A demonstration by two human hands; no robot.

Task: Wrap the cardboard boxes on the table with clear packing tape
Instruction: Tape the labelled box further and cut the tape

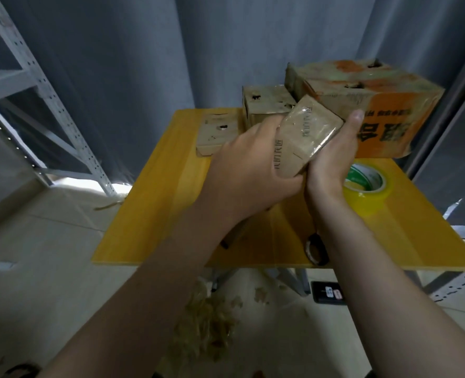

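Nearest, the left hand (249,170) and right hand (332,159) clasp the tilted small box (305,132) between them.

On my head view I see two limbs. The left hand (250,170) is bare; the left forearm (149,290) is bare from wrist to the frame's lower edge. The right hand (332,162) is bare; the right forearm (376,290) likewise. The right thumb (355,118) carries a short, rounded nail; finer detail is blurred.

Table (149,219) rear: boxes (264,105) crowd edge. Centre: held box (307,132) above surface. Right: tape roll (367,186). Front: dark ring (316,251). Left side passable.
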